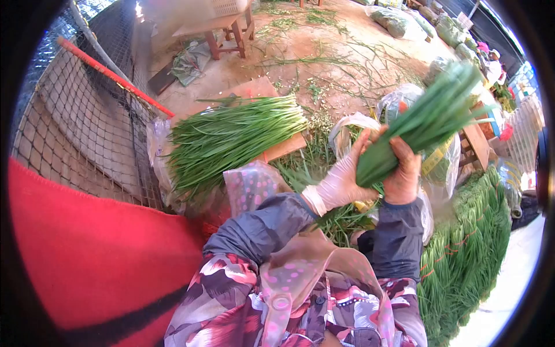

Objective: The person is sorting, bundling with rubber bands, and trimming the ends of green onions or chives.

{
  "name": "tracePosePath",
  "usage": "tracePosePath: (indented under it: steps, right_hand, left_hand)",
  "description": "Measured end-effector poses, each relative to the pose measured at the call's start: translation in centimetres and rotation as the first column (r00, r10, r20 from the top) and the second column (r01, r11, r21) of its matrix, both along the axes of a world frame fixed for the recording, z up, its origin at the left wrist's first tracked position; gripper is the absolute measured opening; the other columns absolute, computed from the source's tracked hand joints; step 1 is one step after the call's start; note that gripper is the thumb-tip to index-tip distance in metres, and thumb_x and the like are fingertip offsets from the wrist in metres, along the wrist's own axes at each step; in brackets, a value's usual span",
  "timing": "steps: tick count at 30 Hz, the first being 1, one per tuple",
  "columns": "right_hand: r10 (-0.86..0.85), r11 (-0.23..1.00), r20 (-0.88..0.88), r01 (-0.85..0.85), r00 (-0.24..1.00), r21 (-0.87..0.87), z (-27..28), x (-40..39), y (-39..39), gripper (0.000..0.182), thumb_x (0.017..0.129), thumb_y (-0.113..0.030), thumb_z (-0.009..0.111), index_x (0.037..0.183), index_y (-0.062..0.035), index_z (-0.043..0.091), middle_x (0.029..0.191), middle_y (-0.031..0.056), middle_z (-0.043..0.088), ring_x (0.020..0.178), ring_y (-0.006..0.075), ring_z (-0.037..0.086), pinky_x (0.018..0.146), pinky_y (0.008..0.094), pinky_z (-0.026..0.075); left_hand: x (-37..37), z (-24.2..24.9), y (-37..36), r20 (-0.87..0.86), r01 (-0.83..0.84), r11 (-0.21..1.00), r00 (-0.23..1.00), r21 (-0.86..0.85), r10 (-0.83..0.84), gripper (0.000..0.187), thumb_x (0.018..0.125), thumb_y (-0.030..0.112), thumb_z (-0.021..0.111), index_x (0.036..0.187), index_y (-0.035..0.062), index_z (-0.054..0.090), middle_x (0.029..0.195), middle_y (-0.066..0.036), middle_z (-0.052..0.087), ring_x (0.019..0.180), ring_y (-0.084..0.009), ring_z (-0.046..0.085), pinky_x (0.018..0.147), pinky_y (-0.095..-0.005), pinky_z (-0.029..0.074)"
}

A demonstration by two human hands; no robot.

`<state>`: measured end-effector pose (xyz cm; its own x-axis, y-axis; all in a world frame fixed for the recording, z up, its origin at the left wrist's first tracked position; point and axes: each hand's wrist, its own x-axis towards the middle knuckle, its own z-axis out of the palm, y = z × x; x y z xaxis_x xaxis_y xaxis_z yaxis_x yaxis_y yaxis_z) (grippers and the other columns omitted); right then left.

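Note:
Both hands are wrapped round one thick bunch of long green leafy stalks (425,121), raised in front of the body and slanting up to the right; its far end is blurred. My left hand (341,179), in a thin whitish glove, grips the bunch from the left near its lower end. My right hand (403,170) closes on it from the right, close beside the left hand. To the left, a loose pile of similar green stalks (237,136) lies on a low board (289,146). Tied bunches of green stalks (468,248) are heaped at the lower right.
A red cloth (98,248) covers the lower left, below a netted fence (92,121) with a red pole (115,78). A wooden stool (231,34) stands behind. Plastic bags (352,124) lie beyond my hands. Filled sacks (390,20) and people (494,66) are at the upper right.

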<state>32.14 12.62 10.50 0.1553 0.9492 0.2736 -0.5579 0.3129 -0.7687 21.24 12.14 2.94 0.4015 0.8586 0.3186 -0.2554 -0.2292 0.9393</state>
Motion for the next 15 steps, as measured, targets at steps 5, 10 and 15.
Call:
tracePosePath:
  steps: [5, 10, 15]
  right_hand:
    - [0.283, 0.957, 0.047, -0.285, 0.958, 0.047, 2.3, -4.3, 4.7, 0.042, 0.079, -0.011, 0.073, 0.116, -0.0015, 0.055, 0.113, 0.0075, 0.061, 0.103, 0.0208, 0.058, 0.091, 0.0347, 0.046]
    - [0.507, 0.861, 0.358, -0.482, 0.784, -0.165, -4.2, -3.5, 7.8, 0.081, 0.081, -0.016, 0.071, 0.145, -0.0008, 0.024, 0.135, 0.0144, 0.049, 0.124, 0.0266, 0.047, 0.104, 0.0387, 0.037]
    - [0.686, 0.657, 0.348, -0.337, 0.639, -0.674, -17.0, 0.3, 3.9, 0.083, 0.083, -0.021, 0.070, 0.148, -0.0050, 0.021, 0.132, 0.0168, 0.053, 0.119, 0.0215, 0.053, 0.100, 0.0343, 0.042]
  left_hand:
    - [-10.3, 6.4, 5.4, -0.254, -0.083, 0.994, 0.962, 0.073, 0.100, 0.053, 0.074, 0.001, 0.070, 0.124, 0.0005, 0.051, 0.111, -0.008, 0.062, 0.100, -0.0145, 0.058, 0.089, -0.0300, 0.047]
    - [-22.7, 10.3, 9.3, -0.594, -0.203, 0.823, 0.603, 0.531, 0.532, 0.052, 0.069, 0.003, 0.068, 0.120, 0.0019, 0.055, 0.097, -0.019, 0.066, 0.090, -0.0236, 0.067, 0.079, -0.0332, 0.051]
    - [-28.9, -2.1, 13.4, -0.744, -0.245, 0.821, 0.348, 0.515, 0.570, 0.055, 0.068, 0.007, 0.067, 0.122, 0.0065, 0.054, 0.101, -0.021, 0.065, 0.095, -0.0361, 0.063, 0.079, -0.0381, 0.051]
